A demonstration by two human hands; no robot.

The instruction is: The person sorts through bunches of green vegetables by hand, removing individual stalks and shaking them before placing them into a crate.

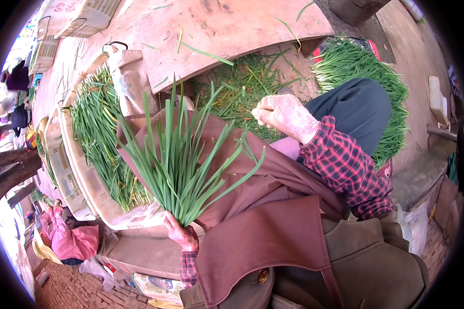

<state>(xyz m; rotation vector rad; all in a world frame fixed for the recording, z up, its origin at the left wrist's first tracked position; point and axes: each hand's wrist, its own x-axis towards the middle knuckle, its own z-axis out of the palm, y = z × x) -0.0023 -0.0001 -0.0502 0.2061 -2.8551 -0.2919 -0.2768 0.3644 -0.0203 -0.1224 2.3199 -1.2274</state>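
A loose bunch of garlic chives [178, 170], long flat green leaves fanning up and outward, is gripped near its lower end by my left hand [182, 234]. The leaves spread over the brown apron on my lap. My right hand [286, 116], pale, perhaps gloved, is held over my right side with its fingers curled together; whether something small is pinched in them I cannot make out. Beneath and beyond it lie scattered trimmed leaves [237, 87] on the ground. A white plastic crate [69, 149] at my left holds many more chives.
A low wooden board [211, 31] with a few stray leaves stands ahead. Neatly piled chives [363, 77] lie to the right beyond my knee. More crates [90, 18] stand at the far left. A person in pink [69, 232] works at the left.
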